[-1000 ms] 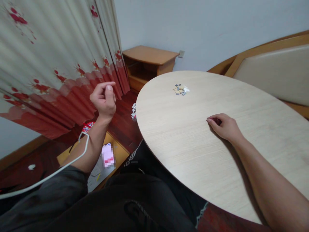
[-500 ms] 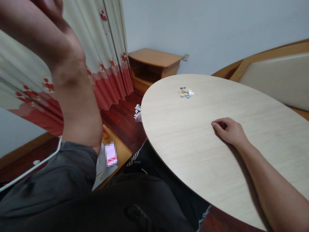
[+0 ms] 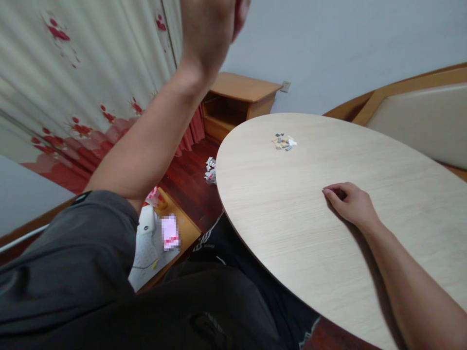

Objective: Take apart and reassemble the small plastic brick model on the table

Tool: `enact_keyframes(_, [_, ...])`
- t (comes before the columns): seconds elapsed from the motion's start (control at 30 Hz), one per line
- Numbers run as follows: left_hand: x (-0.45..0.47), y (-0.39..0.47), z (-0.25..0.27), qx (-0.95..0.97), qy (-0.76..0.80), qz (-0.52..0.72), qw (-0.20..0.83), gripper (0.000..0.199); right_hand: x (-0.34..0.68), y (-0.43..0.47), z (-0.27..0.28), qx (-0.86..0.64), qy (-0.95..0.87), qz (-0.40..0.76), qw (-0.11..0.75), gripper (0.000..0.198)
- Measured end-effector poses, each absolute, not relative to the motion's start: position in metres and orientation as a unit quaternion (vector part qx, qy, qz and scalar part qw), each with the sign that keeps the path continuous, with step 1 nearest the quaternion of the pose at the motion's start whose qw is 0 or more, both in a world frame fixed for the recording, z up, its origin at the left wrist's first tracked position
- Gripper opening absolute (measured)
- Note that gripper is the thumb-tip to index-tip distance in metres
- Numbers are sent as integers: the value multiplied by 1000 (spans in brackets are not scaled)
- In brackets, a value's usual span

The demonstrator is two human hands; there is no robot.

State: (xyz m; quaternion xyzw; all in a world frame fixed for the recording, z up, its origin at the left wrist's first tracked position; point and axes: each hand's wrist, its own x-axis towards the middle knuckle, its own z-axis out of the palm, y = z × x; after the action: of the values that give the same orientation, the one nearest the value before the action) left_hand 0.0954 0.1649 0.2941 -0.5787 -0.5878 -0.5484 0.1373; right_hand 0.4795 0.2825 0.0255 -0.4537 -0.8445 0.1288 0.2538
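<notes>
While the right hand (image 3: 348, 201) rests on the rounded desk (image 3: 277, 204), its grip curled closed, the left hand (image 3: 208, 30) is raised beyond the left edge, its grip too hidden to tell. Small grey, tan and white pieces (image 3: 280, 145) cluster near the far-left edge.

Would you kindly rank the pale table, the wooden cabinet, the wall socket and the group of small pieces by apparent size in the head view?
1. Pale table
2. Wooden cabinet, partly hidden
3. Group of small pieces
4. Wall socket
</notes>
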Motion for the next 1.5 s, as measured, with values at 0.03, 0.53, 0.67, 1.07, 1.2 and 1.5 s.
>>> enact_keyframes(0.03, [109,165,284,-574,-561,-583,127,40,480,283,26,-450,-846,130,254,25])
enact_keyframes(0.53, [242,296,72,-668,-580,-440,-157,29,486,297,15,-405,-827,205,333,29])
enact_keyframes(0.67, [261,307,47,-727,-571,-377,42,25,487,296,14,-397,-819,239,339,25])
enact_keyframes(1.07, [235,337,23,-731,-639,-212,114,47,486,296,18,-429,-788,272,348,22])
enact_keyframes(1.2, [225,371,24,-770,-603,-153,143,48,488,293,18,-438,-783,261,357,23])
enact_keyframes(1.5, [180,425,25,-756,-646,-64,87,49,487,291,20,-459,-772,246,365,22])
